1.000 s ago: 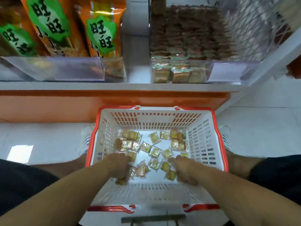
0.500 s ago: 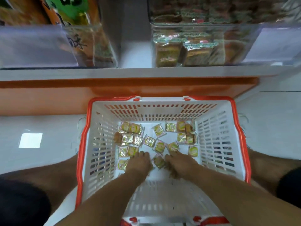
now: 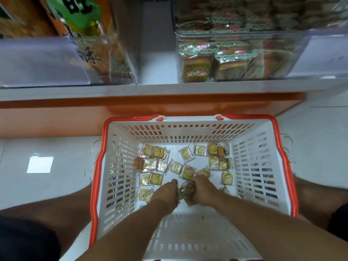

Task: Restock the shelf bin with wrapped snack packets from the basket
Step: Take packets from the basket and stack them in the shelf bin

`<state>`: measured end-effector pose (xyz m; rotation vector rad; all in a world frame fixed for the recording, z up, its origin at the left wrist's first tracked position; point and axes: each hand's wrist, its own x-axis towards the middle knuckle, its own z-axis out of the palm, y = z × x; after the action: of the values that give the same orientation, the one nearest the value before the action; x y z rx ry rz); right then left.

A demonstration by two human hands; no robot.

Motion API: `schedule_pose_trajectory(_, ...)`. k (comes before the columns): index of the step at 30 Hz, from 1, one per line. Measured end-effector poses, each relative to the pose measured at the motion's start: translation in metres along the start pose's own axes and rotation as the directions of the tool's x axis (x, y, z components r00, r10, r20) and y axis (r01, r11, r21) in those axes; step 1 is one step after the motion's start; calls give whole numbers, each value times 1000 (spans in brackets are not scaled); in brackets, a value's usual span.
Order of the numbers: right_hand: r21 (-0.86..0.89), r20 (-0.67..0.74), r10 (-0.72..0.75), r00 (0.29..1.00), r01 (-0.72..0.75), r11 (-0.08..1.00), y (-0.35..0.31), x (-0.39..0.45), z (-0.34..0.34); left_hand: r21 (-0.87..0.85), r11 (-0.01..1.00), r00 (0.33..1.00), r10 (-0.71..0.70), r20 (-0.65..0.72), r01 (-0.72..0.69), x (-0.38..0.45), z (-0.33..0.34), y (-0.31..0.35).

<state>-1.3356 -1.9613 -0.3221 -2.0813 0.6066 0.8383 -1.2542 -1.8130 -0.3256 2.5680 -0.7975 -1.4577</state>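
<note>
Shop floor | basket [image 3: 192,129] | packets [image 3: 187,192] clutched between 2 hands [image 3: 185,193]

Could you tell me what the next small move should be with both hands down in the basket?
Probably lift the bunch of packets gripped between the left hand and right hand toward the clear shelf bin, which holds matching packets.

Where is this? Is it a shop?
Most likely a small shop. A white shelf holds clear bins of wrapped snacks and big orange snack bags, and a red-rimmed shopping basket of small packets sits on the floor below.
</note>
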Motion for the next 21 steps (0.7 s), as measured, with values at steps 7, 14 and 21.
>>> schedule_pose_trajectory(7, -23, -41, 93, 995, -94, 995, 3, -2, 17, -25, 999, 999, 46, 21, -45, 1, 1, 3)
schedule_pose_trajectory(14, 8, 197, 104, 975, -108, 994, -18, -15, -22, -298, 955, 992, 42, 118, -4, -8, -30, 3)
schedule_pose_trajectory(21, -401, 362, 68, 930, 89, 912, -117, -94, -155, -706, 703, 959, 137, 250, 84, -61, -134, 40)
